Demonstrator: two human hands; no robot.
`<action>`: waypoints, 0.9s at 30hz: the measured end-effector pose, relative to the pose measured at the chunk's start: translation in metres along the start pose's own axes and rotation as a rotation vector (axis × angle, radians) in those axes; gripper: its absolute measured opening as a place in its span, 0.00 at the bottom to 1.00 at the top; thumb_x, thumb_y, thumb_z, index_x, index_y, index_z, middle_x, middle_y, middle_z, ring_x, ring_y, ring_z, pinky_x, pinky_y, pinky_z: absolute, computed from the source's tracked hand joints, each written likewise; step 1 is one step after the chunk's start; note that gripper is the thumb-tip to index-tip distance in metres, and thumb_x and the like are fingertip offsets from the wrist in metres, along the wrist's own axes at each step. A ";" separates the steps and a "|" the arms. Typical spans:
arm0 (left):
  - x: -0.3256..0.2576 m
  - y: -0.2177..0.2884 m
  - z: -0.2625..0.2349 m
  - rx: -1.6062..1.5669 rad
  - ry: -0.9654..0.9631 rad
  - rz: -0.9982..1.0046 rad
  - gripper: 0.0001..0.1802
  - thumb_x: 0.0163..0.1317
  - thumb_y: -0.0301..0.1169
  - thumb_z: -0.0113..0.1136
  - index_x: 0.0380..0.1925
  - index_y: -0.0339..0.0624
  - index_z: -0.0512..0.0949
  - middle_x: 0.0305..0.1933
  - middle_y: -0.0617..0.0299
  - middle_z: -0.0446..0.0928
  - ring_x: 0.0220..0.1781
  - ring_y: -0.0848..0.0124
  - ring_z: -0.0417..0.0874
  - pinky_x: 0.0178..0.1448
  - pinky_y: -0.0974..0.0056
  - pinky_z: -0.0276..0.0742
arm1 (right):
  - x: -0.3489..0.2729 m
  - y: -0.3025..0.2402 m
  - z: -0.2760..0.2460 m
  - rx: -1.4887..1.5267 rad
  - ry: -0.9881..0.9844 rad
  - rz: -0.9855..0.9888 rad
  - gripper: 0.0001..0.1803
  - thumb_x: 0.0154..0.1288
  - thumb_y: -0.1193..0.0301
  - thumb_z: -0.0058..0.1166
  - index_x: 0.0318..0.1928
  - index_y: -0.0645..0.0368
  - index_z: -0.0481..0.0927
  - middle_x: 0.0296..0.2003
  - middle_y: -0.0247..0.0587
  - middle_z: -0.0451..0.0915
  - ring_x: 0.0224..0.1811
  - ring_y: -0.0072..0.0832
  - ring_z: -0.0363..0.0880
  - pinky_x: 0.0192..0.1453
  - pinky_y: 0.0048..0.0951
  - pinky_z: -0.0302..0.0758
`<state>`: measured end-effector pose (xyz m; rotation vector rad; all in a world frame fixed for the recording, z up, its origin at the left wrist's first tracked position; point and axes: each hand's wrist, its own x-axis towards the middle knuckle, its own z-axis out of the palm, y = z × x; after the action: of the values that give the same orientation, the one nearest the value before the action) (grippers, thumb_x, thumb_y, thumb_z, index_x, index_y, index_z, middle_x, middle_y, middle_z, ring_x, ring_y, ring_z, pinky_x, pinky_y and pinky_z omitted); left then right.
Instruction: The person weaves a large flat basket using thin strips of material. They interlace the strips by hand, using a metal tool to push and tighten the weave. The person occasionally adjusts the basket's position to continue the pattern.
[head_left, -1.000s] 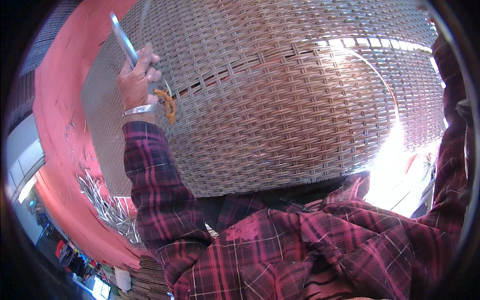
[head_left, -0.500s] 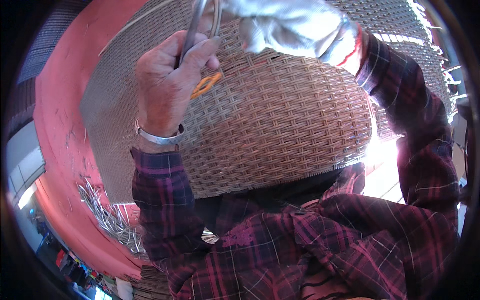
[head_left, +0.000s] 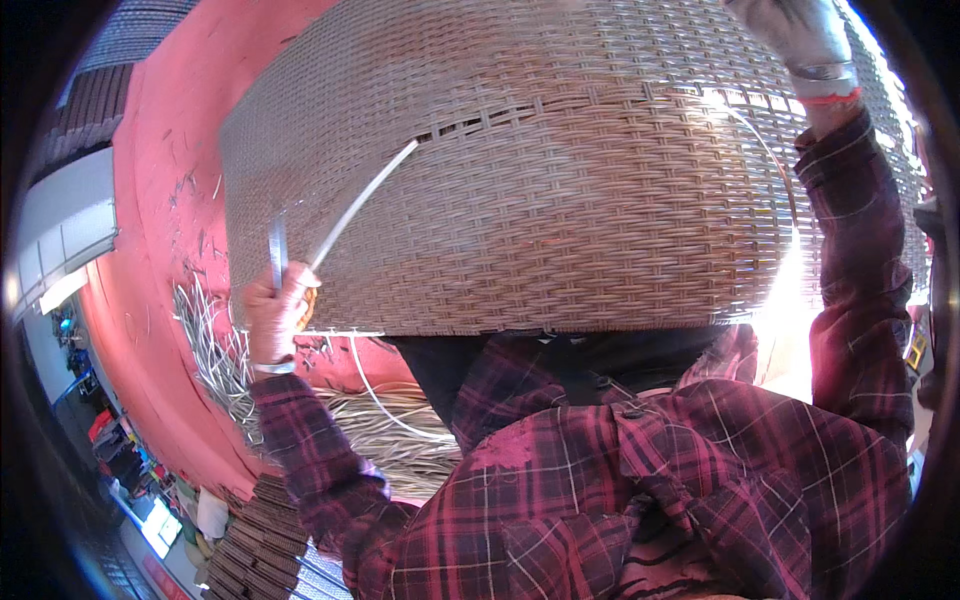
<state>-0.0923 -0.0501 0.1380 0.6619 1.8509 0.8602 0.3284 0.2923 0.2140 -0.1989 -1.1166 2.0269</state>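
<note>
A large brown woven rattan panel [head_left: 560,220] spreads in front of me. Near its left edge, my left hand [head_left: 272,318] is closed on a pale weaving strand [head_left: 362,207], which runs up to a dark gap in the weave. That same hand also holds a metal blade [head_left: 278,252] with an orange handle [head_left: 307,304], which looks like scissors. My right hand [head_left: 805,40], in a whitish glove, is at the upper right over the panel. Its fingers are partly cut off by the picture's edge, so their grip is unclear. A strand loop [head_left: 770,150] arcs below it.
A heap of loose pale strands [head_left: 215,350] lies against the pink-red surface [head_left: 165,210] at the left. More strands [head_left: 390,425] are bundled below the panel. Bright light glares at the panel's right end. Cluttered items [head_left: 125,450] stand at the lower left.
My left hand has moved down and left, drawing the strand out from the weave. My right hand has swung away up and right. The gap in the weave now shows.
</note>
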 end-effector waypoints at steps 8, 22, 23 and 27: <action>0.008 -0.059 0.002 -0.270 0.356 0.189 0.16 0.62 0.32 0.63 0.49 0.41 0.79 0.29 0.75 0.74 0.19 0.89 0.62 0.18 0.78 0.55 | -0.004 0.121 0.086 -0.369 0.257 0.418 0.12 0.66 0.65 0.54 0.39 0.62 0.78 0.26 0.30 0.77 0.20 0.16 0.69 0.25 0.15 0.68; -0.049 -0.010 0.047 -0.148 0.397 0.388 0.14 0.66 0.26 0.54 0.51 0.46 0.79 0.38 0.70 0.82 0.23 0.87 0.65 0.26 0.77 0.63 | -0.017 0.191 0.130 -0.595 0.015 0.333 0.11 0.66 0.65 0.56 0.39 0.61 0.80 0.26 0.31 0.79 0.26 0.16 0.77 0.29 0.19 0.74; -0.041 -0.002 0.070 -0.118 0.360 0.344 0.14 0.66 0.26 0.55 0.51 0.45 0.79 0.38 0.68 0.82 0.24 0.85 0.69 0.27 0.75 0.67 | -0.026 0.205 0.141 -0.406 -0.010 0.470 0.10 0.63 0.67 0.60 0.38 0.60 0.81 0.24 0.32 0.79 0.23 0.17 0.76 0.28 0.19 0.74; -0.025 0.021 0.142 0.002 0.311 0.572 0.12 0.65 0.26 0.56 0.48 0.40 0.78 0.36 0.59 0.83 0.34 0.71 0.83 0.38 0.66 0.77 | -0.055 0.232 0.154 -0.550 -0.074 0.618 0.07 0.64 0.71 0.56 0.32 0.61 0.82 0.23 0.32 0.79 0.24 0.18 0.76 0.25 0.20 0.73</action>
<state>0.0492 -0.0172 0.1264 1.1416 1.9595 1.3937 0.1601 0.0862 0.1154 -0.8399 -1.8114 2.1943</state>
